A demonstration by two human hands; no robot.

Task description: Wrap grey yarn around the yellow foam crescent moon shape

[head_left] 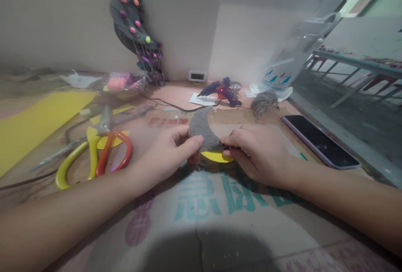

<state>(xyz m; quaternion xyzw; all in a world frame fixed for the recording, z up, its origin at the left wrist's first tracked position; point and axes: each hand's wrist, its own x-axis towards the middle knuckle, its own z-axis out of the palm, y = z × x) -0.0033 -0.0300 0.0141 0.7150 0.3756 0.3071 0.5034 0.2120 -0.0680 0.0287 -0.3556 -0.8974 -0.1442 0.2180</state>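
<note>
Two bare hands meet at the middle of the view over a sheet of cardboard (204,221) spread on the floor. Between them is a grey crescent (202,127), a curved flat piece wound in grey yarn, with its point rising away from the person. Its lower end is still bare yellow (216,157).

The left hand (163,152) has its grip closed on the crescent's lower left edge, thumb on top. The right hand (257,150) has its grip pinched together on the lower right end, where grey meets yellow.

The cardboard carries large teal Chinese characters, partly hidden under the hands and too blurred to read. Smaller red print (168,121) beyond the left hand is also unreadable. A clear plastic bag (282,77) standing at the far right has blue marks that cannot be made out.

Left of the hands, near the left wrist, lie scissors (100,150) with one yellow and one red handle, and farther left a yellow sheet (34,125). Right of the hands, well apart, a dark phone (318,140) lies close to the floor's raised right edge. Beyond the crescent are a blue glue gun (220,90) and a tangle of grey yarn (262,102). A grey hanging ornament (132,25) with coloured balls leans on the back wall.

The cardboard nearest the person is open, as is the strip between the right hand and the phone.
</note>
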